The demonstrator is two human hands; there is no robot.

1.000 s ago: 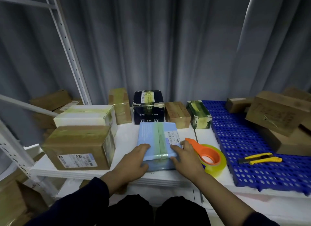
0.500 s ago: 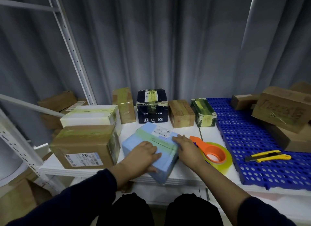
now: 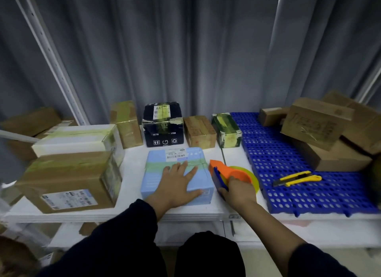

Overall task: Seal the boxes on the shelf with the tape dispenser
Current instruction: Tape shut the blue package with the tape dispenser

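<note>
On the blue box the left hand lies flat, fingers spread; right hand grips the tape dispenser.

Grey pleated curtain fills backdrop, 9 through 3 o'clock; paler fold at 1 o'clock. White slotted upright slants at 10 o'clock, white crossbar at 9. White shelf spans centre. Blue perforated plastic mat covers shelf at 3 o'clock. Lower white tier at 6 o'clock. Light dim, cool.
</note>
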